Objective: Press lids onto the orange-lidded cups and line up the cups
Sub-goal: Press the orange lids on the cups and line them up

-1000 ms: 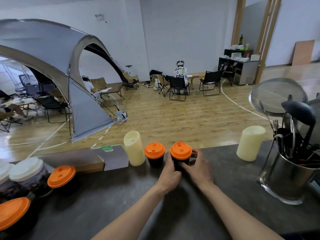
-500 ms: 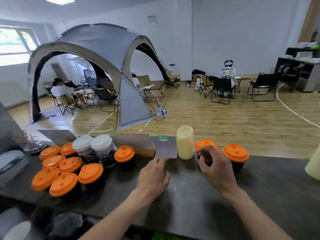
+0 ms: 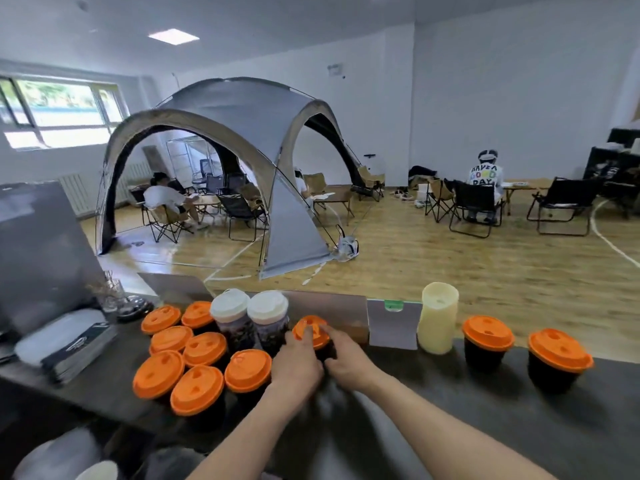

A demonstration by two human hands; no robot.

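Observation:
A cluster of several dark cups with orange lids [image 3: 204, 348] stands at the left of the dark counter [image 3: 450, 420]. Two more orange-lidded cups stand apart at the right, one [image 3: 487, 336] beside the cream candle and one [image 3: 559, 355] farther right. My left hand [image 3: 296, 365] and my right hand [image 3: 349, 356] both wrap around one orange-lidded cup [image 3: 310, 332] just right of the cluster. My fingers rest on its lid, and its dark body is mostly hidden by them.
Two taller cups with white lids [image 3: 249, 320] stand behind the cluster. A cream pillar candle [image 3: 438, 322], a grey card [image 3: 393, 323] and a brown box [image 3: 332, 310] line the counter's far edge. Stacked dark booklets [image 3: 76, 348] lie at the left. Tent and chairs are beyond.
My view swung left from the two placed cups to the cluster. Both hands left the right-hand cups, moved left, and now grip a cup beside the white-lidded ones.

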